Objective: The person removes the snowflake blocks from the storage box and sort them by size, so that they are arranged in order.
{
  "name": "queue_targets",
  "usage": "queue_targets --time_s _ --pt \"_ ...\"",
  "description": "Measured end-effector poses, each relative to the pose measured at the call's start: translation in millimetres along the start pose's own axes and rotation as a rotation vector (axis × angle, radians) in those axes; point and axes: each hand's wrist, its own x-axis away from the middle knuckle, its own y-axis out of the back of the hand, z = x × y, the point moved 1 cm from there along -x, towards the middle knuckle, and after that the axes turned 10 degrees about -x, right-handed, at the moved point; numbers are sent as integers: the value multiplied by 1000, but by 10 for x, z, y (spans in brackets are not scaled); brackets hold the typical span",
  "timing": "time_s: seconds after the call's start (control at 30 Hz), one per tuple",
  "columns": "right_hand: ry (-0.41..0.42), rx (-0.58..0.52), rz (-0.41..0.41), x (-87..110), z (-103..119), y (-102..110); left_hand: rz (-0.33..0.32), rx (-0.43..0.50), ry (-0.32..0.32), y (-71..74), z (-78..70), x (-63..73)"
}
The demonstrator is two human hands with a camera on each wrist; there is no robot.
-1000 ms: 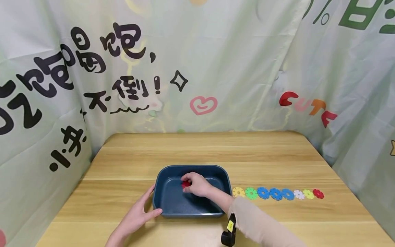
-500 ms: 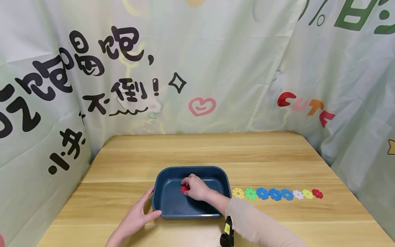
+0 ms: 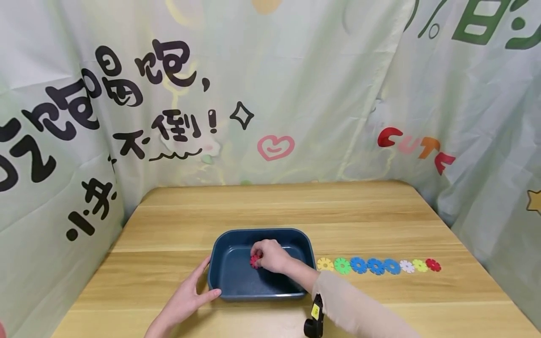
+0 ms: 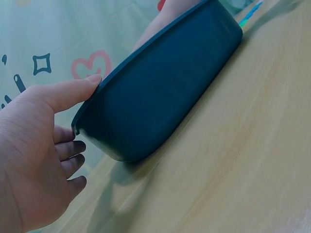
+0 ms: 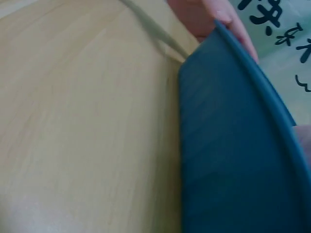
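Note:
My right hand [image 3: 274, 256] is inside a dark blue rectangular tray [image 3: 249, 297], pinching a red notched plastic disc [image 3: 254, 261], a snowflake-type building piece. Fingers cover part of that piece. At the tray's left end, my left hand [image 3: 184, 295] rests against the side with thumb and fingers spread. The left wrist view has its thumb [image 4: 80, 91] touching the rim at the corner. In the right wrist view the tray's outer wall [image 5: 228, 141] hides most of the right hand's work.
To the right of the tray runs a row of snowflake discs on the wooden table [image 3: 380, 314]: a yellow disc [image 3: 325, 264], a green disc [image 3: 342, 265], several blue discs [image 3: 375, 266], then white, yellow-green and red [image 3: 433, 265]. A printed curtain [image 3: 321, 94] hangs behind.
My right hand has shifted the red disc slightly toward the near side within the tray, and more of the disc shows. The left hand keeps its place at the tray.

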Motion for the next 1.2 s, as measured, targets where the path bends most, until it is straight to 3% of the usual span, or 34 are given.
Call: queue_targets --time_s 0.27,0.53,0.8,1.2 --pt "-108 -305 -30 93 -10 256 0 10 -15 -9 4 24" --pt "-135 -523 -124 230 -59 661 -7 5 -27 -9 8 24" --pt "-166 -578 -222 492 -204 1031 -14 -13 -41 -19 16 21" --pt "-300 -519 -401 1130 -551 1689 -8 -17 -28 -3 -1 31"
